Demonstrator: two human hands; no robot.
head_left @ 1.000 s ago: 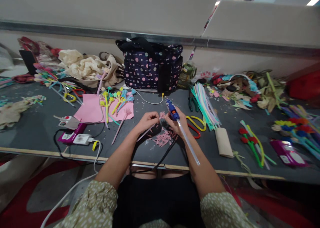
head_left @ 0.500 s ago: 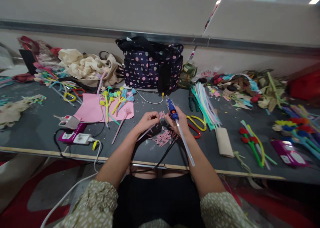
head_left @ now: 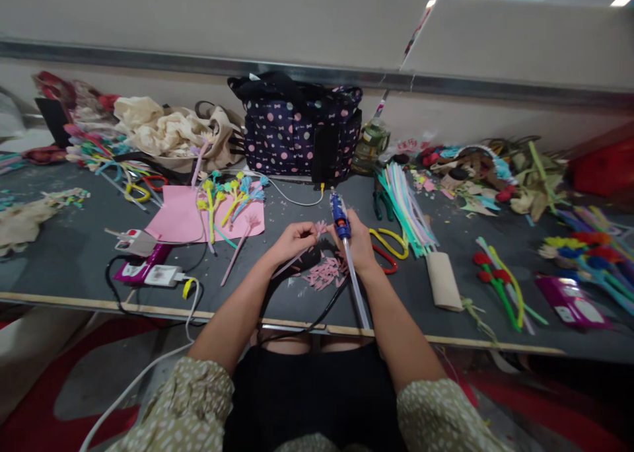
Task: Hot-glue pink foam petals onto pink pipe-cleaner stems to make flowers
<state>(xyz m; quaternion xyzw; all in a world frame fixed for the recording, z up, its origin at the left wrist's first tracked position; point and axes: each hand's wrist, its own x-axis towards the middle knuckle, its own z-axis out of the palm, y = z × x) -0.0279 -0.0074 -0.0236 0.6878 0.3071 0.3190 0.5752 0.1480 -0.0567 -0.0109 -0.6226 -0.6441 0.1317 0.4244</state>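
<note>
1. Left hand [head_left: 297, 239]: fingers curled inward, thumb and index finger pressed together. The pinch grips a pink stem [head_left: 286, 264] just below its top; the remaining fingers are folded toward the palm.
2. Pink flower head [head_left: 321, 227]: located at the upper end of the gripped stem, between the two hands, raised above the table [head_left: 417, 300]. The stem slopes from the pinch down toward the lower left, beneath the left hand.
3. Right hand [head_left: 360, 244]: closed around the body of a blue glue gun [head_left: 339, 213]. The nozzle points away from the person; finger position on the trigger cannot be determined. The fingertips lie close to the flower head; whether they touch it cannot be determined.
4. Clear glue stick [head_left: 355, 283]: protrudes from the rear of the gun, alongside the right forearm toward the near table edge.
5. Pink pieces [head_left: 324, 273]: heaped loosely on the table, below and between the hands.
6. Black cable [head_left: 327, 310]: runs from near the right hand toward the near edge.
7. Scissors [head_left: 395, 242], with yellow and red handles: lie just beside the right hand.
</note>
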